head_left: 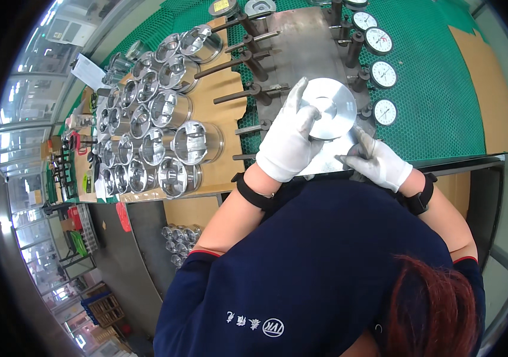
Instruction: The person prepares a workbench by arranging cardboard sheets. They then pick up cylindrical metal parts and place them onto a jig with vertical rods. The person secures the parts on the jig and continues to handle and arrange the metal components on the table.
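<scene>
A round, shiny metal piston (338, 113) shows its flat crown, with a small recess in the middle, over a steel plate. My left hand (289, 140), in a white glove, grips its left side, with the index finger along the rim and the thumb bent over the crown. At the lower right edge, my gloved right hand (382, 162) curls its darkened fingertips against the piston. Its underside is hidden, so whether it rests on the steel plate (301, 41) cannot be told. Dial gauges (383, 74) on dark posts line the plate's right side.
Rows of upright pistons (197, 144) stand on cardboard (230, 128) at the left. Metal rods (233, 96) on posts jut from the plate's left side toward them. Green mesh matting (432, 95) covers the bench, with a cardboard sheet (486, 89) at far right. More pistons (179, 241) sit below the bench.
</scene>
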`<state>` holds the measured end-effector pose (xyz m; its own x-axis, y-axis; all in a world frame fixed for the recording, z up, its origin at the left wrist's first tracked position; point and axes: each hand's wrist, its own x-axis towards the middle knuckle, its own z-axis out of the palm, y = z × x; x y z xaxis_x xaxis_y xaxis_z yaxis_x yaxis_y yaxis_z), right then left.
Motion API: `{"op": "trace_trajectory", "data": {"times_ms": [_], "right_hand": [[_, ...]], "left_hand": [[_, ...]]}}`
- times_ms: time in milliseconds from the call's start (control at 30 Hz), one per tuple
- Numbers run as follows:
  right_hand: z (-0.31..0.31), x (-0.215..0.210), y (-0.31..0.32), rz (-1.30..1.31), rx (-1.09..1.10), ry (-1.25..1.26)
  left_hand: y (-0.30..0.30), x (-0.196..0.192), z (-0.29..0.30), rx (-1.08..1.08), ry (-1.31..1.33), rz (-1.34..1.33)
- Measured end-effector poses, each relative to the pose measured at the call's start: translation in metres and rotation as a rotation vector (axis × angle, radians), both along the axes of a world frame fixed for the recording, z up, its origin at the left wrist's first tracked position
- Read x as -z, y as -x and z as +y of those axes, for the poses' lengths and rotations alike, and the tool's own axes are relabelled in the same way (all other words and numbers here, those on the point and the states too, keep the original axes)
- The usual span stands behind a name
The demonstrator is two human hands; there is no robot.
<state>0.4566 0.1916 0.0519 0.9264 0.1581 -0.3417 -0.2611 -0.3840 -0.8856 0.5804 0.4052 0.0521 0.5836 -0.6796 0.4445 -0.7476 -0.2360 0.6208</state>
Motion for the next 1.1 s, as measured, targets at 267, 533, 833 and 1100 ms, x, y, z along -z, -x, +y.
{"op": "trace_trajectory", "data": {"times_ms": [267, 533, 833, 1100], "right_hand": [[0.004, -0.002, -0.001, 0.018, 0.014, 0.054], [-0.010, -0.035, 0.007, -0.520, 0.033, 0.394], [-0.178, -0.053, 0.020, -0.473, 0.648, -0.368], [-0.271, 0.045, -0.137, 0.087, 0.752, -0.101]], "left_hand": [[0.002, 0.000, -0.002, -0.032, 0.016, 0.018], [0.020, -0.062, -0.008, -0.054, -0.127, 0.291], [0.019, -0.090, -0.011, -0.062, 0.313, 0.386], [0.016, -0.019, 0.175, -1.054, -0.598, -0.109]]}}
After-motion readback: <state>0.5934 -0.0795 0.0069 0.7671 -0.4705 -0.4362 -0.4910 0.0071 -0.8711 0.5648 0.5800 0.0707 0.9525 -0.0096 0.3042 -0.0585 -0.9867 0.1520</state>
